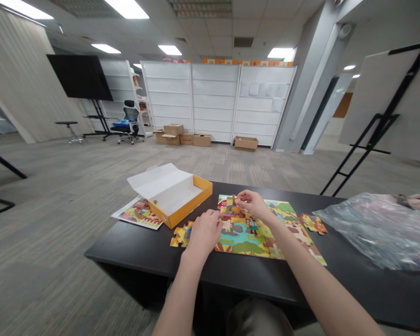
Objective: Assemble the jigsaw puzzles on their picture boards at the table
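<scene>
A colourful jigsaw puzzle [247,245] lies partly joined on the black table. My right hand [252,204] is over its upper left part, fingers pinched on a small puzzle piece [235,199] that stands tilted up from the picture. My left hand [206,229] rests at the puzzle's left edge, palm down, its fingers bent with the tips by the upper left pieces; whether anything is under them is hidden. Loose yellow pieces [178,237] lie just left of my left hand. More loose pieces [314,224] are right of the puzzle.
An open yellow box [187,205] with a white inside stands at the table's back left, partly over a printed picture sheet [140,213]. A clear plastic bag [378,228] covers the right side of the black table [136,247]. Cardboard boxes [187,139] stand by the far shelves.
</scene>
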The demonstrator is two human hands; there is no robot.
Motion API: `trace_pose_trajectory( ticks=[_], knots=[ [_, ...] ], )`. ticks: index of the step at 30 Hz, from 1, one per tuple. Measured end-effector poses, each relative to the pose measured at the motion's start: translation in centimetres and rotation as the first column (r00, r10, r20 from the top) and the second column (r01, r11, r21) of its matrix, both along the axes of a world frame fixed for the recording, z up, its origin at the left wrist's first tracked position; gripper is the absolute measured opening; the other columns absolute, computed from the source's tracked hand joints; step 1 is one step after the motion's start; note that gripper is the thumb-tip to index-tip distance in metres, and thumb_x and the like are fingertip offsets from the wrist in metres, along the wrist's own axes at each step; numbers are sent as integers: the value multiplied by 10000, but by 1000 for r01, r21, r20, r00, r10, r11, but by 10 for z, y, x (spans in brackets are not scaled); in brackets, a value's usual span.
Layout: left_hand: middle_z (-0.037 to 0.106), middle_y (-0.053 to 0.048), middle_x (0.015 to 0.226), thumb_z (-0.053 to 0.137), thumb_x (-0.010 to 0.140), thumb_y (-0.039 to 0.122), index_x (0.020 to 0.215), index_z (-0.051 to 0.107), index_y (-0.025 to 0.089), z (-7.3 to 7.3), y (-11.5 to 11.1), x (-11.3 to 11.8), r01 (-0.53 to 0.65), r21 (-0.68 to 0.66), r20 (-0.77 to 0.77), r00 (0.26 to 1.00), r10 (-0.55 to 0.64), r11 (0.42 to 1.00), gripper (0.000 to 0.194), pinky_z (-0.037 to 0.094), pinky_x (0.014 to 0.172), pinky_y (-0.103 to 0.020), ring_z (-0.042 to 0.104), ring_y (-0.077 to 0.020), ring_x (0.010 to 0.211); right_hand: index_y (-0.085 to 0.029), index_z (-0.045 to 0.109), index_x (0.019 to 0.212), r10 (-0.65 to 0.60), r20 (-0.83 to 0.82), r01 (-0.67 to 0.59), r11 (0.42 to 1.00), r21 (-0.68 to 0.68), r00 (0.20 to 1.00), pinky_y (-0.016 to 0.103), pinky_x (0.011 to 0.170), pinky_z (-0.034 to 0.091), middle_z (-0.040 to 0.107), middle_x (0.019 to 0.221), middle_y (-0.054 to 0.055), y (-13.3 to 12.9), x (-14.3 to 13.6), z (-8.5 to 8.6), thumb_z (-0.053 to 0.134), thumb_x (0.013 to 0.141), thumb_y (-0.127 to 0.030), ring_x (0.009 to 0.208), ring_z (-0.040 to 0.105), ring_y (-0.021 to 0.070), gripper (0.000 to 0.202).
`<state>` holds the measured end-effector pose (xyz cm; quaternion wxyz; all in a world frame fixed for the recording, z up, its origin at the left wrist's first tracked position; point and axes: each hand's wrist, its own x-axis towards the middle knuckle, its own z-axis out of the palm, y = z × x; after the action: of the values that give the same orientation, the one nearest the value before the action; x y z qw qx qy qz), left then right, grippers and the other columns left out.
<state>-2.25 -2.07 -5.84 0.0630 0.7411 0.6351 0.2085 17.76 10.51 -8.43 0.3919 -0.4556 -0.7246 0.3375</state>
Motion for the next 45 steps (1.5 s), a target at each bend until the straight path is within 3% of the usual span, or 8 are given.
trace_pose_trajectory(
  ticks=[8,14,19,26,30,33,39,45],
  knots=[
    [685,-61,1122,529,959,351,1090,675,229,-1,-3,1,44,-14,-35,998,-44,999,230,470,907,-378,628,-249,1053,-180,675,887,38,31,-34,993,-117,999,274,619,528,772,750,63,7,21,-2,756,741,-379,725,730,219,260],
    [678,-60,1148,625,894,477,1061,674,244,-1,-10,2,112,8,-10,994,-112,994,290,453,927,-392,595,-274,1093,-164,691,925,43,109,-36,997,-68,993,273,606,517,770,756,58,6,22,1,737,766,-395,708,715,210,284],
    [666,-70,1170,666,859,461,1051,675,242,-1,-12,2,129,-27,-9,992,-130,991,292,435,961,-413,578,-286,1128,-168,697,939,47,125,-40,998,-55,991,274,609,513,763,747,49,6,20,2,720,774,-385,699,701,202,274],
    [666,-69,1159,666,856,457,1052,669,238,-3,-12,1,140,-17,-5,990,-140,990,294,434,967,-422,581,-289,1121,-169,659,948,45,-26,-48,986,-160,999,289,657,539,762,762,46,1,15,8,733,751,-405,722,710,195,316],
    [647,-88,1199,658,855,465,1175,609,209,-2,-12,3,106,-26,-17,994,-106,994,413,452,940,-409,587,-291,1116,-185,610,915,63,-108,-83,978,-193,992,281,615,536,754,747,38,-8,-3,7,760,724,-445,661,698,182,356],
    [611,-116,1273,645,858,482,1270,544,185,-1,-11,4,71,-37,-19,997,-72,997,518,455,944,-399,588,-290,1134,-194,602,899,93,-34,-97,985,-142,995,261,533,497,734,708,20,-15,-18,4,729,757,-446,581,661,165,316],
    [638,-116,1264,630,864,540,1257,574,200,-5,-12,5,38,-18,-26,999,-38,999,523,266,1138,-559,543,-318,1225,-193,654,860,50,121,-58,996,63,991,276,670,532,750,820,39,-17,-30,-5,673,826,-302,719,697,168,117],
    [628,-118,1297,614,873,550,1260,601,210,-7,-11,4,40,-26,-33,999,-41,999,515,263,1143,-560,528,-318,1245,-222,702,883,-11,358,-58,982,182,934,252,649,486,750,832,18,-21,-26,1,634,884,-305,711,678,162,108]
  ],
)
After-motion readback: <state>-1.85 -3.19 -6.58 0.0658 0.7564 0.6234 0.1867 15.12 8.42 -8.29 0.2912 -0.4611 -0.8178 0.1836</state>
